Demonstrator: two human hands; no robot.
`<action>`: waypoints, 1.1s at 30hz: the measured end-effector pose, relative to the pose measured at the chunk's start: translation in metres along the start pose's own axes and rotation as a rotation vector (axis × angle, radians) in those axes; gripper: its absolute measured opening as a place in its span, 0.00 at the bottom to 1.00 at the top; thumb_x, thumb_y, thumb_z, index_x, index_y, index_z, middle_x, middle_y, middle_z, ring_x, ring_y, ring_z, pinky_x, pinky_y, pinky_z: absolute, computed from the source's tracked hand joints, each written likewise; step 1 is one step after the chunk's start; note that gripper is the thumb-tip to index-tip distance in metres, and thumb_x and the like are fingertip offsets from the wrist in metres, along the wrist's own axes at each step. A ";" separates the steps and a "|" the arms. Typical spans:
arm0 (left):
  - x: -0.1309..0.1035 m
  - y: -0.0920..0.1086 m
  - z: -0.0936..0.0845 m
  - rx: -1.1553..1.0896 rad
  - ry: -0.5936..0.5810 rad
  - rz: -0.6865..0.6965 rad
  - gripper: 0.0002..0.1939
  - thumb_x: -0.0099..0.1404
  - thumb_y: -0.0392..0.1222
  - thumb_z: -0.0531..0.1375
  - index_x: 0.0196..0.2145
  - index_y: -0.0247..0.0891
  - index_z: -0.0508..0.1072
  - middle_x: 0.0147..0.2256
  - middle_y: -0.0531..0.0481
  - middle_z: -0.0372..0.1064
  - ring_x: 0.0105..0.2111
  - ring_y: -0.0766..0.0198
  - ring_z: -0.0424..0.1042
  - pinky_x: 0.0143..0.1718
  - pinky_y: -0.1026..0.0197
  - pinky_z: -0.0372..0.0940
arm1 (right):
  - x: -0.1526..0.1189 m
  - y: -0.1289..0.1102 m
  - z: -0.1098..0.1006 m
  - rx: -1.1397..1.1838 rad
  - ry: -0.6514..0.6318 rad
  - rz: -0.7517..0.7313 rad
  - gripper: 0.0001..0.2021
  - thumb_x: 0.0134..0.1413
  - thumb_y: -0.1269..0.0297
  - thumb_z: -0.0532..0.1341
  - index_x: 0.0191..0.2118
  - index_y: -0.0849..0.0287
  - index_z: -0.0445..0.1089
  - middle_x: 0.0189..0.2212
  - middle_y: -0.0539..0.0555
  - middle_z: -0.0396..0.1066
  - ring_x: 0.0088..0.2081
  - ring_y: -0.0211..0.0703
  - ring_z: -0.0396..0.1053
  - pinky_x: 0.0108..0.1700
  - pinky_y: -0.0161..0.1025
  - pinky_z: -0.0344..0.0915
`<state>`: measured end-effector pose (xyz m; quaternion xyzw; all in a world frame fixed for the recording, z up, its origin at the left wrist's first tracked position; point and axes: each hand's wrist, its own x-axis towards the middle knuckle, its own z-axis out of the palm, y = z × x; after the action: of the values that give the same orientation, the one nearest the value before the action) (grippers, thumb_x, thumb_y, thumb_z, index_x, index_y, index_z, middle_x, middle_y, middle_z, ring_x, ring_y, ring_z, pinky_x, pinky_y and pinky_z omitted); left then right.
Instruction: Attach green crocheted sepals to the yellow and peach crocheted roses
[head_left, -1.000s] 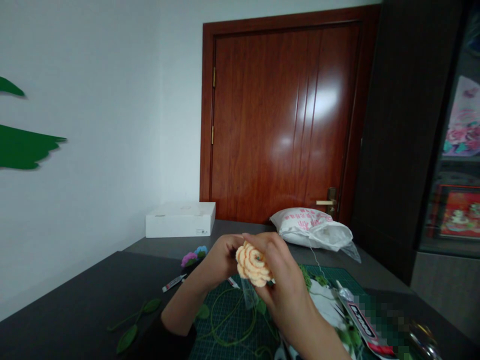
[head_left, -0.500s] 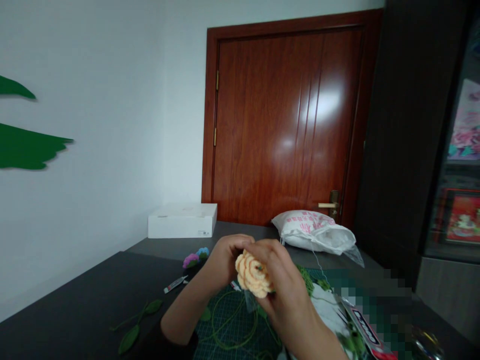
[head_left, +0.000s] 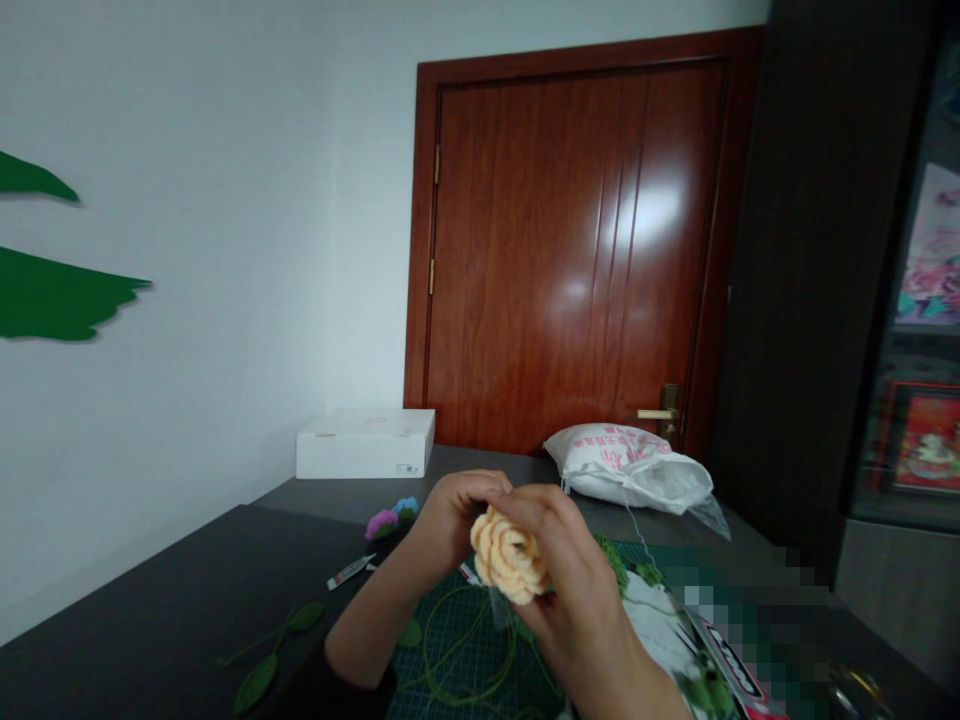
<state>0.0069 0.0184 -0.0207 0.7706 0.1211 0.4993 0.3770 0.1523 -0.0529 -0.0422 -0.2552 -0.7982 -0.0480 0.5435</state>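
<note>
A cream-yellow crocheted flower (head_left: 507, 556) faces up between my hands, above a green cutting mat (head_left: 450, 640). Fingers of my right hand (head_left: 574, 580) wrap round its right side. Behind the flower, my left hand (head_left: 454, 515) is closed with its fingertips meeting those of my right hand; the flower hides part of its grip. Loops of green yarn (head_left: 429, 660) lie on the mat below.
On the dark table (head_left: 165, 600) are green leaves on a stem (head_left: 259, 680), a small tube (head_left: 349, 572), purple and blue flowers (head_left: 382, 523), a white box (head_left: 364, 445) and a white bag (head_left: 626, 465). Packaging (head_left: 731, 655) lies at the right.
The flower and my right hand have shifted down very slightly. Both hands keep about the same hold.
</note>
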 end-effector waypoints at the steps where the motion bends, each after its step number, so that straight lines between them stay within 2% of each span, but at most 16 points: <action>1: 0.000 -0.002 -0.001 0.008 -0.001 0.005 0.14 0.55 0.40 0.66 0.18 0.35 0.68 0.22 0.52 0.63 0.26 0.64 0.62 0.29 0.61 0.57 | 0.000 0.000 0.000 -0.005 0.011 -0.007 0.29 0.54 0.81 0.56 0.60 0.53 0.61 0.48 0.58 0.67 0.50 0.47 0.69 0.50 0.41 0.70; 9: 0.008 -0.019 -0.003 0.003 0.059 0.065 0.18 0.54 0.47 0.67 0.15 0.35 0.68 0.20 0.52 0.64 0.23 0.65 0.62 0.27 0.62 0.58 | 0.000 -0.001 0.001 -0.003 -0.002 0.011 0.33 0.51 0.83 0.55 0.62 0.51 0.59 0.49 0.58 0.66 0.50 0.48 0.69 0.50 0.42 0.70; 13: 0.004 -0.009 0.001 -0.013 0.044 0.004 0.15 0.54 0.45 0.67 0.17 0.35 0.72 0.21 0.52 0.65 0.25 0.65 0.63 0.29 0.62 0.59 | 0.004 -0.006 -0.003 0.013 -0.019 0.061 0.33 0.50 0.83 0.56 0.61 0.50 0.58 0.49 0.57 0.65 0.51 0.47 0.68 0.53 0.43 0.68; 18: -0.005 0.008 0.009 -0.050 0.140 -0.122 0.11 0.56 0.45 0.66 0.23 0.35 0.76 0.27 0.48 0.71 0.31 0.60 0.67 0.35 0.60 0.63 | 0.005 -0.005 -0.006 0.001 -0.009 0.088 0.33 0.52 0.83 0.55 0.62 0.49 0.57 0.51 0.57 0.63 0.53 0.49 0.65 0.56 0.48 0.66; 22: -0.010 0.010 0.012 -0.098 0.125 -0.190 0.09 0.53 0.43 0.69 0.27 0.35 0.77 0.31 0.47 0.74 0.35 0.58 0.70 0.35 0.60 0.65 | 0.003 0.001 -0.003 -0.013 -0.030 0.086 0.33 0.52 0.83 0.55 0.62 0.52 0.56 0.51 0.59 0.63 0.53 0.50 0.66 0.54 0.49 0.67; 26: -0.010 0.005 0.009 -0.142 0.153 -0.157 0.09 0.53 0.41 0.69 0.24 0.34 0.74 0.28 0.50 0.71 0.31 0.62 0.68 0.35 0.60 0.65 | 0.005 0.000 -0.005 0.012 -0.029 0.080 0.34 0.52 0.82 0.56 0.63 0.49 0.55 0.52 0.57 0.63 0.53 0.49 0.66 0.55 0.49 0.67; 30: -0.007 -0.001 0.003 -0.149 0.205 -0.076 0.10 0.55 0.42 0.68 0.23 0.35 0.73 0.27 0.51 0.69 0.29 0.63 0.66 0.33 0.61 0.64 | 0.009 -0.006 -0.016 0.017 -0.075 0.046 0.32 0.53 0.70 0.64 0.63 0.51 0.54 0.55 0.59 0.61 0.56 0.52 0.64 0.55 0.50 0.67; 33: -0.003 -0.002 -0.002 -0.101 0.197 0.018 0.10 0.54 0.41 0.69 0.22 0.35 0.74 0.25 0.52 0.68 0.28 0.64 0.65 0.32 0.62 0.62 | 0.011 -0.006 -0.026 -0.042 0.053 0.036 0.19 0.57 0.65 0.63 0.54 0.53 0.62 0.52 0.59 0.63 0.51 0.51 0.67 0.48 0.47 0.70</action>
<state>0.0042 0.0191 -0.0237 0.6990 0.1253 0.5813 0.3972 0.1679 -0.0633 -0.0207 -0.2797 -0.7777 -0.0617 0.5595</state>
